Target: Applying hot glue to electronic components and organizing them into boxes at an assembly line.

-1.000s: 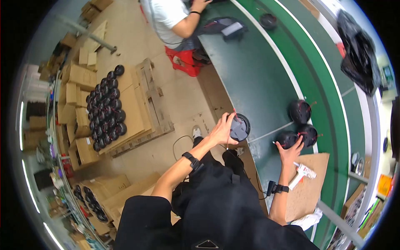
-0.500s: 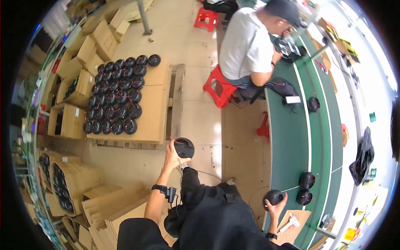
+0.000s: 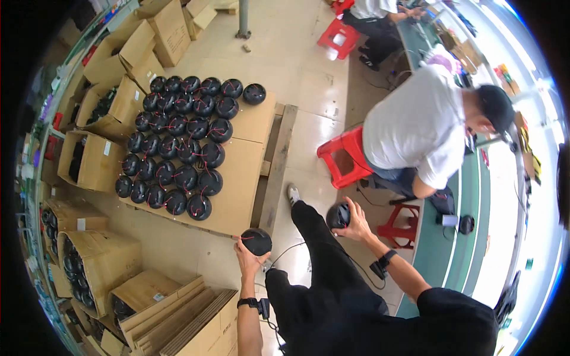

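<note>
Left hand [image 3: 249, 261] and right hand [image 3: 358, 224] both loaded, well apart

Clock positions are read from the middle of the head view. At about 7 o'clock the left hand grips a black round unit [image 3: 257, 242], its fingers curled around the left and lower edge, the thumb toward the right side; a thin red wire shows near its rim. The left forearm [image 3: 249, 335] rises almost straight toward 12 o'clock, a black wrist strap [image 3: 249, 302] around it.

At about 4 o'clock the right hand holds a second black unit [image 3: 339, 216] by its right side, fingers bent over the top and thumb underneath. The right forearm [image 3: 407, 280] slants up toward 10 o'clock, with the elbow out at the lower right and a dark wrist band [image 3: 383, 262].

Between 9 and 10 o'clock, rows of similar units [image 3: 189, 151] stand on a cardboard sheet [image 3: 237, 184] over a wooden pallet [image 3: 280, 160]; the left hand's unit appears just below that sheet's near corner. Cartons [image 3: 92, 161] line 9 o'clock. At 2 o'clock a co-worker in a white shirt [image 3: 407, 118] sits on a red stool [image 3: 342, 157], and the green bench [image 3: 436, 255] runs along 4 o'clock.
</note>
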Tool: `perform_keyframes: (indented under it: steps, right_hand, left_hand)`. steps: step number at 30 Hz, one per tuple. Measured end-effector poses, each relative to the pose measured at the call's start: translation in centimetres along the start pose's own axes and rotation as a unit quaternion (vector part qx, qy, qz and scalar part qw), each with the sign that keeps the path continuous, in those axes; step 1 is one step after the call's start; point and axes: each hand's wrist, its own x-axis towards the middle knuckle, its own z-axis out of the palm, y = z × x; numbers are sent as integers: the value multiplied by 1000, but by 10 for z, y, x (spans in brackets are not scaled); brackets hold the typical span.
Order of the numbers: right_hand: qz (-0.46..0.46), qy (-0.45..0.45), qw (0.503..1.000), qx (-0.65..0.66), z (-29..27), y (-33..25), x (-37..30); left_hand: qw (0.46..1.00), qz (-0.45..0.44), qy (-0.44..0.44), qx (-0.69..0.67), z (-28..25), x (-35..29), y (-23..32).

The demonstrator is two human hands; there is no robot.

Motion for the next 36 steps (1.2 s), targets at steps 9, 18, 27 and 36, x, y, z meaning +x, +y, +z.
perform_keyframes:
  steps: [9,18,27,36]
  right_hand:
    - [-131,27,982,136,123,-101,458]
    - [-282,119,951,44,175,-148,602]
    - [-118,6,976,181,179,-138,589]
    - [-154,-175,964,128,150,-62,542]
  left_hand:
    - [977,-84,185,-69,88,311,97]
    - [963,-64,261,11,127,479,119]
    - [899,-82,260,-343,134,481,107]
    - [952,-154,-265,-18,114,231,0]
